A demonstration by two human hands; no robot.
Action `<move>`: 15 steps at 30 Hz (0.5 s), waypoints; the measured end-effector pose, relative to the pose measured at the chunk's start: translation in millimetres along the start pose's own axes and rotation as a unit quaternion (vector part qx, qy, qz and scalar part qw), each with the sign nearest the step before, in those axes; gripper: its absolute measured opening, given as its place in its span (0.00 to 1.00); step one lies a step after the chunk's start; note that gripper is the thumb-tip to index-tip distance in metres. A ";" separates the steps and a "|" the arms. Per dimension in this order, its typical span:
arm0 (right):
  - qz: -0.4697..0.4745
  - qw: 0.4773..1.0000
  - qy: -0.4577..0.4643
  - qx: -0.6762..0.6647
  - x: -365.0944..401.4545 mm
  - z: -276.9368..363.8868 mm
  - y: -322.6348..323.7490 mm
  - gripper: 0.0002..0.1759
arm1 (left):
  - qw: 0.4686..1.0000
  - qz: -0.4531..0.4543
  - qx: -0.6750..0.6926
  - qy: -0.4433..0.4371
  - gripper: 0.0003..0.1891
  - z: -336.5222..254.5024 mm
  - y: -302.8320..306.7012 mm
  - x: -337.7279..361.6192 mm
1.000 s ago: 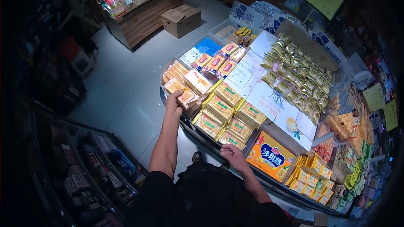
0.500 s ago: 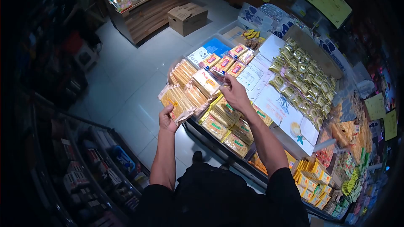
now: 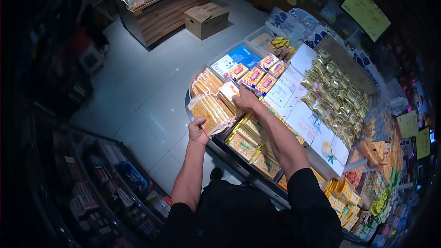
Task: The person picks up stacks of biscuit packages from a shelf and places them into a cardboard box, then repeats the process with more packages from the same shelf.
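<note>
My left hand [image 3: 198, 130] is wrapped round the near end of a row of cracker packets [image 3: 209, 112] at the display's left corner. My right hand [image 3: 245, 98] rests against a white-labelled packet [image 3: 228, 93] beside that row; its fingers are bent, and their tips are partly hidden. Behind my right hand lie packets with red and blue labels [image 3: 251, 77]. Yellow packets with green lettering [image 3: 242, 144] stand in rows just below my right forearm.
A white box [image 3: 301, 115] topped with many green-gold packets [image 3: 337, 92] stands to the right. A cardboard box [image 3: 206, 20] sits on the floor by a wooden counter [image 3: 167, 16]. Dark shelves [image 3: 108, 174] line the lower left. Yellow signs [image 3: 366, 13] stand at the right.
The view has shifted, so the display sits slightly further right. My right hand has moved from beside the white-labelled packet onto its edge. My left hand still holds the row's near end.
</note>
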State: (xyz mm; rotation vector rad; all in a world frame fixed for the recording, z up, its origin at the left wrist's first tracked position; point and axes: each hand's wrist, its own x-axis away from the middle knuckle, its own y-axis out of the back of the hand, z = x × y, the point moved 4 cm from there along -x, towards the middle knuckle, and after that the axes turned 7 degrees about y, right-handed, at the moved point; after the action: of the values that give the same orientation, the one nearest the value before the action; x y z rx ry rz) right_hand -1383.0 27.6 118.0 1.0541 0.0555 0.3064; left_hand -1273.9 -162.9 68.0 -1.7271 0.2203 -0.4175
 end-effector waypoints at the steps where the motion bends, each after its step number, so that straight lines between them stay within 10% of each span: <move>1: 0.039 0.999 -0.028 -0.004 -2.7 -0.7 -0.6 0.35 | 1.000 0.009 0.003 0.007 0.31 3.7 -3.7 -7.6; 15: 0.125 0.991 -0.013 -0.035 -34.5 -33.0 -26.9 0.26 | 0.998 -0.038 -0.040 0.038 0.31 28.8 -2.3 -74.5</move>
State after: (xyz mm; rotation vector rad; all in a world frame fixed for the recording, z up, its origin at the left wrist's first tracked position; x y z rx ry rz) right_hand -1416.3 33.8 74.9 0.9955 -0.1114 0.5184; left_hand -1330.9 -108.6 54.4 -1.8049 0.2293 -0.5370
